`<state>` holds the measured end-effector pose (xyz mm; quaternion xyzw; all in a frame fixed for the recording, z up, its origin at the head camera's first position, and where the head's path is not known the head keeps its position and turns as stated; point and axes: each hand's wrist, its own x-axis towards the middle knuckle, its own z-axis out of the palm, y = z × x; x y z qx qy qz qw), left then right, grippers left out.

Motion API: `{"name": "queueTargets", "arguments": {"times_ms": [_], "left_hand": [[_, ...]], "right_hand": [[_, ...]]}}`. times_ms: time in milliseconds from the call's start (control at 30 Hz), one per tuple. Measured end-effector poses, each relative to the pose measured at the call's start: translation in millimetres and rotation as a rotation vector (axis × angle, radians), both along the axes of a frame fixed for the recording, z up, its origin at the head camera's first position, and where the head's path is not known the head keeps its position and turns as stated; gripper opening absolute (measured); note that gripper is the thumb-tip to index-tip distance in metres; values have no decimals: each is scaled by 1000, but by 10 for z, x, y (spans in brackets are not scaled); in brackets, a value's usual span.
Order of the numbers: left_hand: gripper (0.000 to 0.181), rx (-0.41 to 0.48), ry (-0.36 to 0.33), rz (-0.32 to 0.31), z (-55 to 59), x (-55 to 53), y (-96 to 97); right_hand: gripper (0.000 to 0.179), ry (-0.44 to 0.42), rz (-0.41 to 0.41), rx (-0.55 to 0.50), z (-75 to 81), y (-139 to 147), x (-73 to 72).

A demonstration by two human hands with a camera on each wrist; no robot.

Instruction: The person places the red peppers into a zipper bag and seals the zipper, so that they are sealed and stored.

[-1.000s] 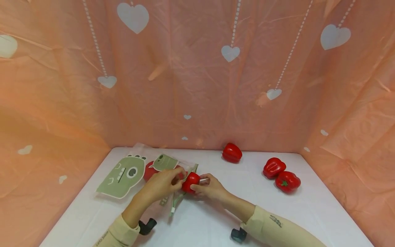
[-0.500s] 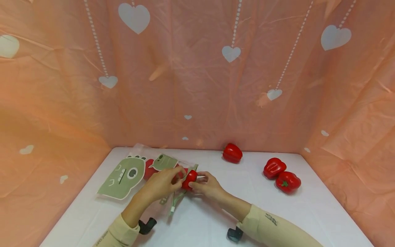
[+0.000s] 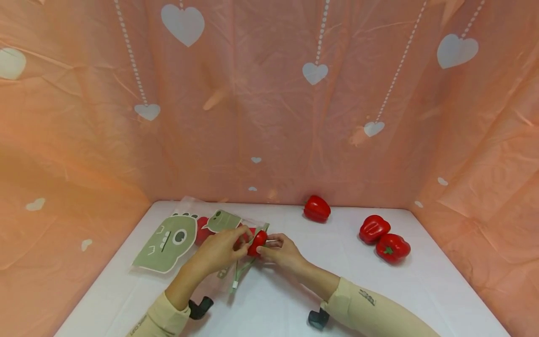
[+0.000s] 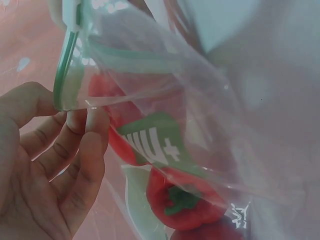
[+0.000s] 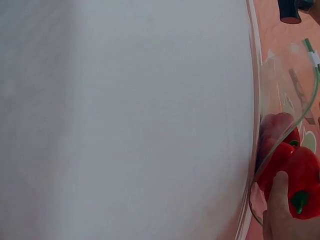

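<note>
A clear zip bag with green monster prints (image 3: 168, 243) lies on the left of the table, red bell peppers (image 4: 185, 200) inside it. My left hand (image 3: 221, 248) pinches the bag's green-edged mouth (image 4: 62, 75) between thumb and fingers, keeping it raised. My right hand (image 3: 284, 252) grips a red bell pepper (image 3: 258, 243) at that mouth, its green stem (image 5: 300, 200) showing in the right wrist view. How far this pepper is inside is hard to tell. The white slider (image 3: 235, 284) sits at the near end of the zip.
One red bell pepper (image 3: 316, 208) lies at the back of the white table (image 3: 337, 262). Two more, one farther (image 3: 374, 229) and one nearer (image 3: 392, 248), rest side by side on the right. A peach curtain with hearts (image 3: 269, 117) stands behind and at both sides.
My right hand has shifted slightly left with the bell pepper, bringing it closer to my left hand and the bag's mouth. The left hand has hardly moved.
</note>
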<state>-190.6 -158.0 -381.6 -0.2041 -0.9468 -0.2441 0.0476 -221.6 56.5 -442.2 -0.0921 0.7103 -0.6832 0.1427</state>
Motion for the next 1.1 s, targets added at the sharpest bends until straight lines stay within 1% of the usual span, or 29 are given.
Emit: {"name": "queueTargets", "arguments": {"times_ms": [100,200,333,467,567,733,867,1000,1100], "left_hand": [[17,0,14,-3,-7,1,-2],[17,-2,23,-4,-11,3,-5],[16,-4,19,0,-12,-5,-7],[15,-10,20,-3,-10,-17,-3],[15,-13,18,0,-10,-21,1],[15,-10,8,6,-13,-23,0],[15,-6,14,4,-17,-27,0],[15,-14,36,-1,-21,-33,-1],[15,-18,47,-9,-21,-33,-4]], "right_hand": [[58,8,-1,-3,4,14,-7],[58,19,-19,2,14,31,-9],[57,27,-43,3,21,47,-9],[58,31,-36,-11,21,40,-19],[58,36,-17,-15,7,20,-30],[58,35,-9,3,-7,-26,-37],[58,24,-5,-23,-2,-63,-33],[58,13,3,-68,2,-101,-25],[57,16,1,-83,9,-128,-16]]}}
